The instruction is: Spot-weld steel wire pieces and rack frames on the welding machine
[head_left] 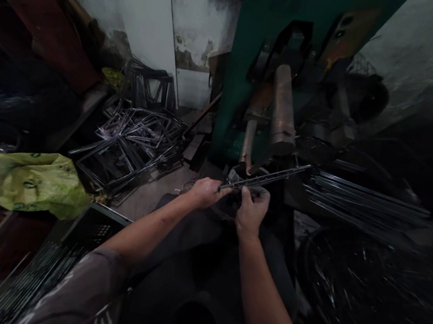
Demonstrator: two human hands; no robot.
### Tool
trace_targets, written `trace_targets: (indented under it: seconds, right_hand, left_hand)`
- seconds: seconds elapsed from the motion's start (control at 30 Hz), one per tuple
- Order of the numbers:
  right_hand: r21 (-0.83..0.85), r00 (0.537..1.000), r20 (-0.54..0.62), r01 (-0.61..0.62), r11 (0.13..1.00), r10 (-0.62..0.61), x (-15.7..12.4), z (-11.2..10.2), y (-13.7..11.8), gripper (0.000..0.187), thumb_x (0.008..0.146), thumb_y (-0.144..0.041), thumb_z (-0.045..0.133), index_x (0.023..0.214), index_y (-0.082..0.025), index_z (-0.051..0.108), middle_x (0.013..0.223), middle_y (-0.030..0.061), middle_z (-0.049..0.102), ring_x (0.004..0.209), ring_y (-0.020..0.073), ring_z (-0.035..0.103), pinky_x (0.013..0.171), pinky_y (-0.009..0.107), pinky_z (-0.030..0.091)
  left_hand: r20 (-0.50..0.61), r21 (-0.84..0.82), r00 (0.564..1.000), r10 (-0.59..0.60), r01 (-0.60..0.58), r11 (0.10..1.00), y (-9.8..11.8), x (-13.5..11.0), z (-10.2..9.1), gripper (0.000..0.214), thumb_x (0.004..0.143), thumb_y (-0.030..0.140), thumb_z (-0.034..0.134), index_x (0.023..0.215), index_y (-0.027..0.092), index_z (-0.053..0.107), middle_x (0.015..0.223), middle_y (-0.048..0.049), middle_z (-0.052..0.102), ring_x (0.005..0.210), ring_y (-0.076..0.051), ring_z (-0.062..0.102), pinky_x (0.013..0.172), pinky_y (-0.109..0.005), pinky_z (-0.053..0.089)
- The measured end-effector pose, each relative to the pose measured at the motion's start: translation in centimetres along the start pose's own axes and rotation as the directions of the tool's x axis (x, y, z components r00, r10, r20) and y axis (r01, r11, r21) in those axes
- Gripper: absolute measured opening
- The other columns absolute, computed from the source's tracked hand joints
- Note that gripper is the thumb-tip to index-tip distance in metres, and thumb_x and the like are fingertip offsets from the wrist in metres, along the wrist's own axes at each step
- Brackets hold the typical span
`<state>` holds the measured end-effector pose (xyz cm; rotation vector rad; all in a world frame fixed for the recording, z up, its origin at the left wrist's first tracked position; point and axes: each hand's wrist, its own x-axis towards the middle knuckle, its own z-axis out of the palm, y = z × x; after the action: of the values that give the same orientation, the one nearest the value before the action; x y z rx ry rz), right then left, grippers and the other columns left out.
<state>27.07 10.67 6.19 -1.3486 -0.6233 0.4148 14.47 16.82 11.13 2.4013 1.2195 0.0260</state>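
Observation:
My left hand (206,192) is closed around the near left end of a thin metal wire frame (276,178), which slants up to the right. My right hand (252,210) is pinched at the frame's lower edge; its fingertips are partly hidden. Just beyond the frame stands a green machine (240,77) with a thick copper-coloured cylinder (283,107) pointing down toward it. A thinner copper-coloured rod (249,140) ends close to the frame, but whether they touch I cannot tell.
A heap of bent wire frames (132,139) lies on the floor at left. Straight metal rods fill a dark crate (96,224) lower left, near a yellow-green sack (34,183). More rods (360,201) lie at right, above a round dark tub (309,251) holding metal pieces.

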Motion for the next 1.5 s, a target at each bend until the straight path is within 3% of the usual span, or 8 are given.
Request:
trace_targets:
  seconds: [0.27, 0.63, 0.87, 0.97, 1.13, 1.5]
  right_hand:
    - [0.001, 0.999, 0.02, 0.047, 0.999, -0.047, 1.8, 0.1, 0.9, 0.032, 0.072, -0.039, 0.065, 0.085, -0.017, 0.046, 0.077, -0.0009, 0.051, 0.072, 0.0147, 0.052, 0.069, 0.028, 0.043]
    - [0.045, 0.999, 0.044, 0.03, 0.999, -0.032, 2.7, 0.4, 1.1, 0.034, 0.069, -0.038, 0.067, 0.084, -0.017, 0.046, 0.077, -0.0009, 0.052, 0.071, 0.0146, 0.051, 0.071, 0.029, 0.044]
    - [0.227, 0.98, 0.12, -0.184, 0.956, 0.16, 2.2, 0.6, -0.2, 0.044, 0.064, -0.045, 0.072, 0.083, -0.02, 0.042, 0.072, -0.0019, 0.055, 0.067, 0.0174, 0.058, 0.067, 0.036, 0.052]
    - [0.115, 0.957, 0.165, -0.261, 0.959, 0.24, 1.7, -1.0, -0.1, 0.045, 0.062, -0.048, 0.074, 0.084, -0.018, 0.048, 0.075, 0.0014, 0.059, 0.066, 0.0173, 0.058, 0.062, 0.033, 0.05]
    - [-0.227, 0.862, 0.255, -0.388, 0.893, 0.439, 0.7, -4.4, 1.3, 0.046, 0.05, -0.051, 0.071, 0.074, -0.014, 0.059, 0.068, 0.0041, 0.059, 0.063, 0.0174, 0.052, 0.056, 0.029, 0.043]
    - [-0.339, 0.818, 0.344, -0.349, 0.874, 0.46, 1.5, -5.7, 3.4, 0.04, 0.052, -0.048, 0.066, 0.076, -0.016, 0.064, 0.075, 0.006, 0.064, 0.073, 0.0237, 0.056, 0.063, 0.032, 0.043]
  left_hand:
    - [0.017, -0.049, 0.999, -0.035, 0.036, 0.998, 0.5, 1.1, -0.4, 0.05, 0.093, 0.054, 0.036, 0.09, 0.017, 0.069, 0.088, -0.0099, 0.07, 0.089, -0.02, 0.064, 0.071, -0.024, 0.043]
    - [-0.012, -0.152, 0.999, -0.031, 0.028, 0.988, -0.1, 2.3, 0.9, 0.05, 0.091, 0.055, 0.039, 0.089, 0.015, 0.069, 0.085, -0.0104, 0.069, 0.083, -0.021, 0.064, 0.067, -0.026, 0.043]
    - [-0.051, -0.273, 0.999, -0.004, -0.01, 0.962, -0.4, 2.2, 1.7, 0.052, 0.092, 0.056, 0.036, 0.084, 0.015, 0.068, 0.075, -0.0058, 0.068, 0.069, -0.016, 0.061, 0.06, -0.023, 0.04]
    - [-0.046, -0.214, 0.999, -0.022, 0.011, 0.977, 0.1, 2.1, 1.5, 0.051, 0.092, 0.054, 0.036, 0.083, 0.016, 0.068, 0.078, -0.0073, 0.069, 0.075, -0.019, 0.064, 0.063, -0.024, 0.042]
    - [-0.057, -0.14, 0.998, -0.016, 0.008, 0.99, 0.9, 2.7, 1.6, 0.05, 0.093, 0.054, 0.035, 0.089, 0.017, 0.069, 0.086, -0.0102, 0.07, 0.087, -0.022, 0.065, 0.071, -0.026, 0.045]
    - [-0.063, -0.107, 0.998, -0.005, -0.002, 0.994, 1.5, 4.7, 2.1, 0.05, 0.094, 0.052, 0.033, 0.091, 0.017, 0.068, 0.095, -0.0125, 0.07, 0.094, -0.023, 0.065, 0.078, -0.028, 0.047]
